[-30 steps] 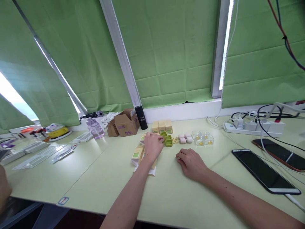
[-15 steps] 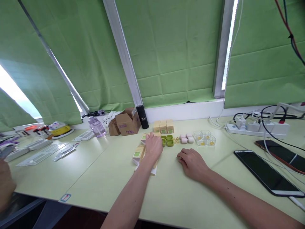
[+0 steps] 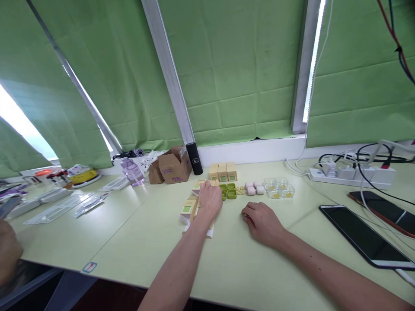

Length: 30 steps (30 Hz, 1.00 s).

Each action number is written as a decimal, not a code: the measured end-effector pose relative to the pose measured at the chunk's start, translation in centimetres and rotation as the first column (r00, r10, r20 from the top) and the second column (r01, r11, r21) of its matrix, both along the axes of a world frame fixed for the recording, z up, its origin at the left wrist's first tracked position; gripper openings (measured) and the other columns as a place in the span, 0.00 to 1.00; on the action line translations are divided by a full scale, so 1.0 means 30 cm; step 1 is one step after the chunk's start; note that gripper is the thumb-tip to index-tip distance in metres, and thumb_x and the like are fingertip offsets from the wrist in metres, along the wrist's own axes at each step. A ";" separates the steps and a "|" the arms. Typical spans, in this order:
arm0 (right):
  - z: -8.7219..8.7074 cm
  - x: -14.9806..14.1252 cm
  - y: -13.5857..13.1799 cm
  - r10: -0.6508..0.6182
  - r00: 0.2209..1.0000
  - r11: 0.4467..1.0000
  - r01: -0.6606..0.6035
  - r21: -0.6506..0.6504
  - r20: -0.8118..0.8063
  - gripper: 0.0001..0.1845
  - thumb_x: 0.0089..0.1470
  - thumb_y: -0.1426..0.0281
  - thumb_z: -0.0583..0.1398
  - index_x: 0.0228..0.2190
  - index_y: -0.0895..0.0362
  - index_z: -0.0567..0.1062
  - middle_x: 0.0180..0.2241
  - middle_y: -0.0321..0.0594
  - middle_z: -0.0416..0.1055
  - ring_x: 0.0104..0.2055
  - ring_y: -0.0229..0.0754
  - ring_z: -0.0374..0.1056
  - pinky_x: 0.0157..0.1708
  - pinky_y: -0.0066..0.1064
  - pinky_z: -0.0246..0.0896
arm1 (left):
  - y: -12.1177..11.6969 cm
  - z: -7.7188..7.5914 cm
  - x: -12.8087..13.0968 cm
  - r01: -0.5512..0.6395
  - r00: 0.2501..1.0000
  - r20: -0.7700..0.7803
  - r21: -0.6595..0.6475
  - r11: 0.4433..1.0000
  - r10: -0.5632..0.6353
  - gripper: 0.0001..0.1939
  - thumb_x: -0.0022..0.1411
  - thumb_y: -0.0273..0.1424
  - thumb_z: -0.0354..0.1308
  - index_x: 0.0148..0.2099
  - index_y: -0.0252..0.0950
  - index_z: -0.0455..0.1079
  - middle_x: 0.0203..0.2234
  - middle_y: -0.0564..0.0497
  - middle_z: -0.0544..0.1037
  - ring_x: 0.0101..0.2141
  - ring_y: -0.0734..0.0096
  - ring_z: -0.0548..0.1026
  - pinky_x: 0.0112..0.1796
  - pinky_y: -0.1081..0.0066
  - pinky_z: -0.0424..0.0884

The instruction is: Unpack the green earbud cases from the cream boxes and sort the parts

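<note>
My left hand [image 3: 210,199] reaches over a group of small beige boxes [image 3: 187,208] with green labels and white lower edges. Its fingers are closed at a small box [image 3: 197,186] at the back of that group, and the palm side is hidden. My right hand [image 3: 264,221] rests on the table with its fingers curled together and nothing seen in them. Beyond the hands, from left to right, lie green square cups [image 3: 231,194], small yellowish pieces [image 3: 240,190], pale pink and white rounded blocks [image 3: 250,191] and clear cups with yellow centres [image 3: 274,194].
Three beige boxes [image 3: 222,172] stand behind the green cups. Further left are a black cylinder [image 3: 194,159], a cardboard box [image 3: 175,168] and a purple bottle [image 3: 132,172]. Phones [image 3: 366,235] and a cabled power strip [image 3: 350,175] lie right. Another person's hand [image 3: 8,250] shows far left.
The view has shifted very slightly. My left hand's fingers have shifted a little among the small boxes, while my right hand stays in place on the table.
</note>
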State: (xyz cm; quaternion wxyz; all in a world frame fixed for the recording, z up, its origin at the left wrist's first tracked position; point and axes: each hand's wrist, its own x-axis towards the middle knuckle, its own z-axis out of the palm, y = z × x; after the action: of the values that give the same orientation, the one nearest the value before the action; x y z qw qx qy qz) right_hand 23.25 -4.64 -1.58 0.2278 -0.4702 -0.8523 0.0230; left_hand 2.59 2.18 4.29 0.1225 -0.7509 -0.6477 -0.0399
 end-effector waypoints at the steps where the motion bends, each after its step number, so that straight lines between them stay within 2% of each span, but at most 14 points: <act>1: 0.000 0.000 0.000 0.000 1.000 1.000 0.000 0.001 0.001 0.13 0.63 0.75 0.54 0.39 0.55 0.78 0.38 0.42 0.75 0.38 0.44 0.68 0.41 0.36 0.54 | 0.000 0.002 0.001 -0.003 1.000 -0.017 -0.005 1.000 0.003 0.10 0.57 0.19 0.56 0.32 0.34 0.78 0.31 0.36 0.81 0.50 0.48 0.68 0.48 0.55 0.57; 10: 0.002 0.000 -0.001 0.003 1.000 1.000 -0.003 0.001 -0.002 0.13 0.63 0.75 0.54 0.39 0.55 0.78 0.38 0.42 0.75 0.38 0.43 0.68 0.41 0.36 0.53 | 0.005 0.001 0.008 -0.013 0.996 -0.085 -0.023 1.000 0.011 0.11 0.58 0.18 0.56 0.34 0.34 0.78 0.32 0.36 0.81 0.50 0.48 0.68 0.48 0.56 0.58; 30: 0.007 -0.003 -0.005 -0.006 1.000 1.000 0.006 0.002 0.004 0.12 0.63 0.75 0.54 0.38 0.55 0.78 0.38 0.42 0.75 0.37 0.43 0.68 0.41 0.35 0.53 | -0.004 0.006 0.014 -0.007 0.997 -0.081 0.000 1.000 0.007 0.13 0.58 0.16 0.53 0.35 0.34 0.78 0.33 0.37 0.81 0.50 0.49 0.69 0.47 0.57 0.58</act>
State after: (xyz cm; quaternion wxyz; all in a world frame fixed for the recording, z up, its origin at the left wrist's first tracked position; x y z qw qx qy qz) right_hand 23.18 -4.79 -1.36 0.2267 -0.4724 -0.8515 0.0206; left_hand 3.01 2.07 4.47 0.1485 -0.7496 -0.6450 -0.0090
